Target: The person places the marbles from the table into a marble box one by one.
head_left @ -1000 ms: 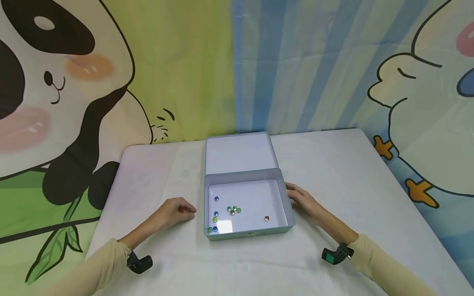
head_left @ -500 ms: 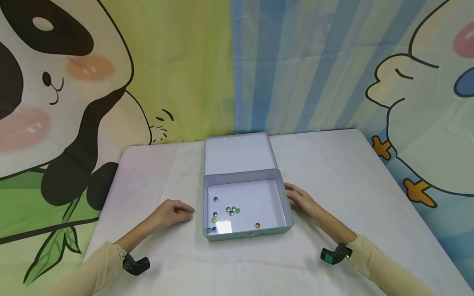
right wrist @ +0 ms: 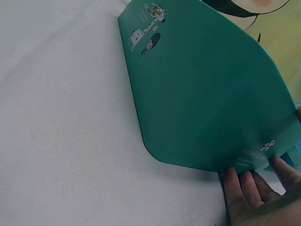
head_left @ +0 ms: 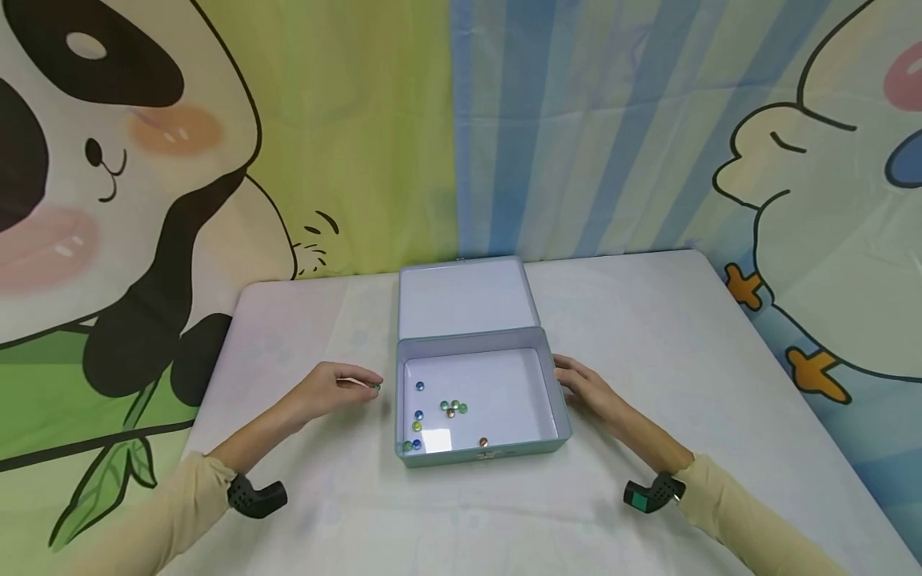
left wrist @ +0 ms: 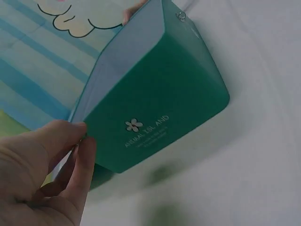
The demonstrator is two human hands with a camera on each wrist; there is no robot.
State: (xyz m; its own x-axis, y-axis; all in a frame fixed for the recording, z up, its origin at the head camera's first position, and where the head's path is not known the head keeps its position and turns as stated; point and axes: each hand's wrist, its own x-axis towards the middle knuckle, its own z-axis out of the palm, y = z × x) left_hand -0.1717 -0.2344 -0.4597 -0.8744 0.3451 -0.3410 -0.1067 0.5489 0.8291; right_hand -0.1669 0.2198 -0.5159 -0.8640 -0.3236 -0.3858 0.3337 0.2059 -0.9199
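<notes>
An open tin box [head_left: 484,458], green outside and pale inside, stands on the table with its lid [head_left: 468,300] folded back. Several glass marbles lie in it: a small cluster [head_left: 454,406] near the middle, others along the left side, and an orange marble [head_left: 483,442] by the front wall. Just left of the box, my left hand [head_left: 334,390] pinches a green marble [head_left: 377,387] between thumb and fingertips, raised off the table. My right hand [head_left: 587,392] rests with its fingertips against the box's right wall, and the right wrist view shows those fingers [right wrist: 249,188] at its lower edge.
A white cloth covers the table [head_left: 648,320]. Behind it hang a yellow-green and blue striped backdrop [head_left: 562,128], a panda picture on the left and a white bird picture on the right. A black camera [head_left: 257,498] sits on each wrist.
My left hand has lifted slightly and moved toward the box, with the green marble now showing at its fingertips. The orange marble has rolled left along the front. The right hand stays put.
</notes>
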